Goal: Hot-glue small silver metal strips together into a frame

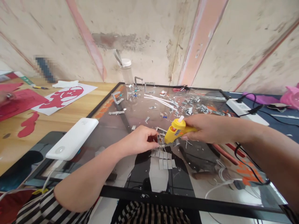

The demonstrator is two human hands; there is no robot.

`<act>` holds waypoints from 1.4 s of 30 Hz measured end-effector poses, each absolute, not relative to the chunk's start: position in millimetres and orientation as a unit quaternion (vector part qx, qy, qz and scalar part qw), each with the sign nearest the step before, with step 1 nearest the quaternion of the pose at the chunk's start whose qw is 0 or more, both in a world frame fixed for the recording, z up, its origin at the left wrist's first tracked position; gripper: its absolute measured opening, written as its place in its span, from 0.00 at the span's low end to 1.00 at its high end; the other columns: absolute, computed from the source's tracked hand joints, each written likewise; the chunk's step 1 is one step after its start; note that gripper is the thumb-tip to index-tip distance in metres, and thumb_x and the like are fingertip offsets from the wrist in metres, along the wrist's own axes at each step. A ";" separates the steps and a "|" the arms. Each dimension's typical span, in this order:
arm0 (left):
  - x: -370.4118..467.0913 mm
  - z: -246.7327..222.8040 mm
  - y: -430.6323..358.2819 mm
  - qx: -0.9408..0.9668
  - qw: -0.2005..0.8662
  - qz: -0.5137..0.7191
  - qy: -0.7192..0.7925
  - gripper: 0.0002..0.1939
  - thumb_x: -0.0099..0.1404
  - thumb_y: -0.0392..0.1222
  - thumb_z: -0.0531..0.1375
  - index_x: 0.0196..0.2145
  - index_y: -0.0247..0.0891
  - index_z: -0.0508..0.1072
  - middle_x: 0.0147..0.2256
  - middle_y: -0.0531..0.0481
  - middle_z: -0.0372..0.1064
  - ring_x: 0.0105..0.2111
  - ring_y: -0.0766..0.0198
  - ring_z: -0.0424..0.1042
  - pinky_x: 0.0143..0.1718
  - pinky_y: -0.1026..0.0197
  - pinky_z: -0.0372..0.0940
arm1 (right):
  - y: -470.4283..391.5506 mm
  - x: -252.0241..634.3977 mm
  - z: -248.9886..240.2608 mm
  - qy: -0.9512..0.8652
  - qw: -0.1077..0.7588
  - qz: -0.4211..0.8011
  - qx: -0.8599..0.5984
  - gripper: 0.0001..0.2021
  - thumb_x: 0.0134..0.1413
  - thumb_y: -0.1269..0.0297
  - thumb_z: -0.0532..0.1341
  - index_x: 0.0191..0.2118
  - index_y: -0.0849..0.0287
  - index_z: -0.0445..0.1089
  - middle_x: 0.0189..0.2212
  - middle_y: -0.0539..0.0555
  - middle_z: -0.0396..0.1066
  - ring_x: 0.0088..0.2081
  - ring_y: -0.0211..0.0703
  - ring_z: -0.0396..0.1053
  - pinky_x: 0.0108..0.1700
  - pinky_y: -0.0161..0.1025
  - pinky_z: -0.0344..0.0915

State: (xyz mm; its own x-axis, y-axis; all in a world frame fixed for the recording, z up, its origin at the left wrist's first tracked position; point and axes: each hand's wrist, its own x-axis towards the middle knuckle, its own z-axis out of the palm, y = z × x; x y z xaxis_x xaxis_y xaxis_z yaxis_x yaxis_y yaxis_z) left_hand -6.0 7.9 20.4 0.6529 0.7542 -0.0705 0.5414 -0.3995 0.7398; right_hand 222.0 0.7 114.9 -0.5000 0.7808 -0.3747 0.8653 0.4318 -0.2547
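Note:
My right hand (195,127) is wrapped round the handle of a yellow hot glue gun (175,130), a white glue stick poking out of its back end. The gun's nose points down and left toward my left hand (147,139). Between the left thumb and fingers is a small grey, strip-like piece (160,138), partly hidden by the fingers and the gun. Just below lie flat grey squares (167,164) in short rows on the glass tabletop (137,119). Whether the nozzle touches the held piece I cannot tell.
A white power bank (73,138) lies at left near red paper cutouts (67,95). Behind stands a clear bottle (127,73). Grey scraps (190,101) and white sticks (161,101) litter the glass. At right are a power strip (245,110) and red-handled pliers (225,154). Another person's hand (4,96) shows far left.

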 end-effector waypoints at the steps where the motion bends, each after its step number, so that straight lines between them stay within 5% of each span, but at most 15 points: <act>1: -5.6 21.0 7.6 0.823 0.385 0.139 0.393 0.09 0.55 0.40 0.59 0.33 0.35 0.75 0.27 0.52 0.72 0.26 0.66 0.67 0.28 0.65 0.59 | 1.4 221.5 114.5 0.842 0.105 -0.208 0.487 0.12 0.51 0.55 0.54 0.35 0.58 0.68 0.31 0.53 0.72 0.30 0.44 0.68 0.28 0.36 0.58; 42: -3.7 20.7 5.9 0.826 0.362 0.149 0.406 0.08 0.58 0.39 0.57 0.34 0.38 0.75 0.25 0.55 0.70 0.24 0.69 0.65 0.28 0.67 0.59 | 4.7 221.7 114.7 0.854 0.090 -0.245 0.449 0.06 0.50 0.62 0.55 0.30 0.59 0.64 0.26 0.50 0.68 0.26 0.39 0.64 0.28 0.35 0.56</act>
